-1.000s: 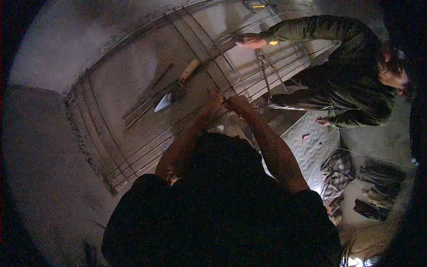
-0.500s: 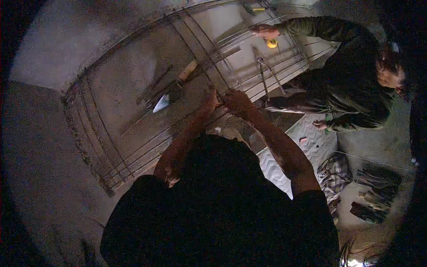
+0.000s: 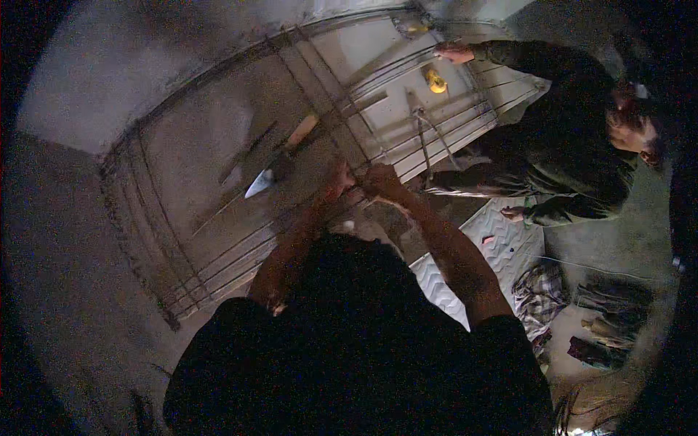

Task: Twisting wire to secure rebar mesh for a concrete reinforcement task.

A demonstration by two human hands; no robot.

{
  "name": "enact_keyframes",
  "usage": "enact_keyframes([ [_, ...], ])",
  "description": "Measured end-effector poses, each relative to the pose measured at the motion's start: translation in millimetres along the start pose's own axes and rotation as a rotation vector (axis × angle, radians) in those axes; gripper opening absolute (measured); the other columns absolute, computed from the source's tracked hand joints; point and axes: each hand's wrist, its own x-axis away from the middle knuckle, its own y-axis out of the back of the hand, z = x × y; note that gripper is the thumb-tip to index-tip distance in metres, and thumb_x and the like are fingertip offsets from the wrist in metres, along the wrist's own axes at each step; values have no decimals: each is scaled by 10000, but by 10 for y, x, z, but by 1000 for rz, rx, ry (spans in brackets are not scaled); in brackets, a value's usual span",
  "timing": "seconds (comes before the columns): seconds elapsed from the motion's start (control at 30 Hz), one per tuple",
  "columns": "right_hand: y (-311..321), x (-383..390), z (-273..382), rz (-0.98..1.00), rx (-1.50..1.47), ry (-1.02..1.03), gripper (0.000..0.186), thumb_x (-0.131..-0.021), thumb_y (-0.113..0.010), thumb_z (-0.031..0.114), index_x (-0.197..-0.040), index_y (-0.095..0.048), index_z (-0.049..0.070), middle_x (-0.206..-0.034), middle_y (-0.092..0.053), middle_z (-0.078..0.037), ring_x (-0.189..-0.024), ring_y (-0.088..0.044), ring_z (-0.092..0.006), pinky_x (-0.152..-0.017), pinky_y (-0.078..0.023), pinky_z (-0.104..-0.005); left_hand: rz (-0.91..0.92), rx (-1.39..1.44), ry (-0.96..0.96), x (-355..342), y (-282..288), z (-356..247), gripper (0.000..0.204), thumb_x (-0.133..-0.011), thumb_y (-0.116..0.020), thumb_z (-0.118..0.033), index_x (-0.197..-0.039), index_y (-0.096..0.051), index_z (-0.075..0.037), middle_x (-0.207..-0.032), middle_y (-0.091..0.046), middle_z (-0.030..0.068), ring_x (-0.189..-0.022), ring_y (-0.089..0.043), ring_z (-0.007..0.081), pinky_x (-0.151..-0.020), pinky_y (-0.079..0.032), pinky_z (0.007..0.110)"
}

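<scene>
My left hand (image 3: 340, 182) and my right hand (image 3: 382, 182) meet at the near edge of a grid of thin metal rods (image 3: 305, 69). Both have fingers closed where rods cross; the dark blur hides what exactly lies between them. The grid rests over a broad, dull floor slab. To the left of my hands lies what looks like a pointed trowel, with a pale blade (image 3: 259, 183) and a light wooden handle (image 3: 302, 129). Long-handled pliers (image 3: 432, 134) lie spread on the right side of the grid.
At the right, a co-worker (image 3: 560, 138) in dark clothes leans over the grid, one hand (image 3: 454, 52) at its rods. Near that hand sits a round yellow object (image 3: 436, 81). A white patterned mat (image 3: 502, 240) and crumpled clothes (image 3: 542, 291) lie at the lower right.
The whole view has shifted slightly. My hands stay together at the rods, a little nearer to me. The co-worker's reaching hand has moved right, away from the yellow object.
</scene>
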Motion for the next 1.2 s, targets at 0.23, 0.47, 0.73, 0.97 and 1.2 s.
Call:
enact_keyframes([
  [0.23, 188, 4, 213, -150, -274, 242, 171, -573, -716, 269, -540, -607, 142, -519, -579, -19, -492, -545, -204, -460, -428, -373, -305, -378, -620, -1480, 770, 1293, 834, -867, -501, -512, -1408, -99, -21, -1407, -246, 159, -1148, -429, 294, -878, -448, 436],
  [0.47, -495, 251, -483, -117, -164, 161, 241, -634, -694, 332, -684, -619, 108, -532, -552, -22, -490, -524, -211, -469, -411, -376, -16, -428, -144, -601, -93, 321, 850, -861, -350, -638, -1395, -188, 3, -1162, -551, 227, -972, -569, 309, -852, -434, 437],
  [0.73, 380, 248, 100, 30, -80, -314, 318, -694, -699, 247, -937, -603, 67, -809, -609, -128, -778, -585, -346, -683, -475, -428, -22, -586, -247, -1295, 241, 1653, 999, -758, -708, -297, -1431, -11, -53, -1464, -47, 248, -1208, -420, 342, -999, -333, 466],
  [0.97, 275, 178, 126, -256, 26, 368, 268, -644, -645, 108, -907, -601, 82, -938, -582, -94, -872, -547, -301, -764, -477, -386, -14, -156, -555, -950, 85, 851, 874, -879, -437, -534, -1426, 45, -53, -1487, 62, 178, -1333, -233, 315, -1045, -250, 458],
  [1.2, 119, 203, 150, -236, -497, 165, 194, -632, -634, 86, -816, -575, 75, -768, -534, -92, -769, -533, -279, -658, -466, -359, 8, 109, -559, -999, 460, 1151, 697, -888, -386, -565, -1337, -297, -40, -1227, -463, 241, -980, -578, 350, -806, -470, 500],
])
